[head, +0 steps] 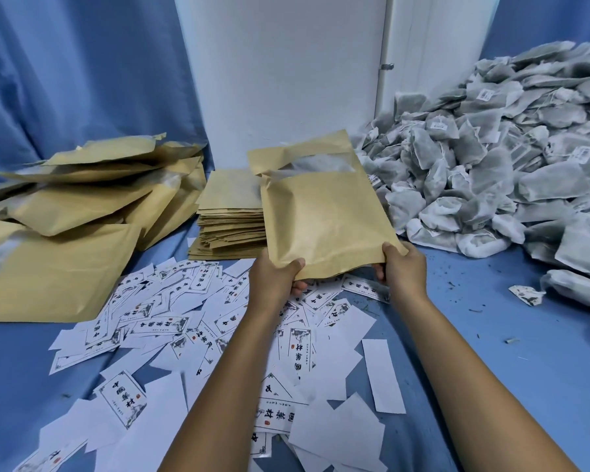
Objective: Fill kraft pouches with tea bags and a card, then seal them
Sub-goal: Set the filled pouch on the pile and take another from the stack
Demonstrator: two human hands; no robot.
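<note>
Both hands, left grip (276, 275) and right grip (402, 267), hold open kraft pouch (324, 219) containing tea bags (315, 165).

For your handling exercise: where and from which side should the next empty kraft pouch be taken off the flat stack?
Probably pinch the top pouch of the stack of empty pouches at its near-left corner, coming from the front-left. The near edges are fanned out and exposed there, while the held pouch covers the stack's right side.

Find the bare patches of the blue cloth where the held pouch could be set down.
Bare blue cloth lies right of the scattered white printed cards, below the heap of grey mesh tea bags. A smaller patch sits at the near left corner. Crowded: the centre with cards, the left with filled tan kraft pouches.
</note>
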